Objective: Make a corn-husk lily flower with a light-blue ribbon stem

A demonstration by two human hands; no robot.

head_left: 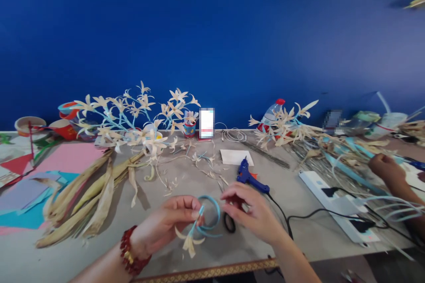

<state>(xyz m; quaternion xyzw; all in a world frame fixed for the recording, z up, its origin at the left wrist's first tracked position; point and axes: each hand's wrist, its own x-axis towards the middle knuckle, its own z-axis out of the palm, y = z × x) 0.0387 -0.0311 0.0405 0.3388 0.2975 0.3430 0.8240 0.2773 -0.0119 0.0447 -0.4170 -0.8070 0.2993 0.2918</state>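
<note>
My left hand [181,214], with a red beaded bracelet at the wrist, pinches the stem of a pale, husk-like flower [190,244] and a light blue strip [216,212]. The flower hangs downward below the fingers. From the pinch the strip curls to the right in a loose loop. My right hand [247,208] is just right of that loop, its fingers bent and apart, with nothing visible in them. A pair of scissors [229,223] with black handles lies partly hidden between the hands.
A blue glue gun [247,174] lies beyond my right hand, its cord running toward a white power strip [318,190]. Flower sprays [133,115] stand at the back left. Dried husks [96,203] lie left. A co-worker's hand [387,168] is at the right.
</note>
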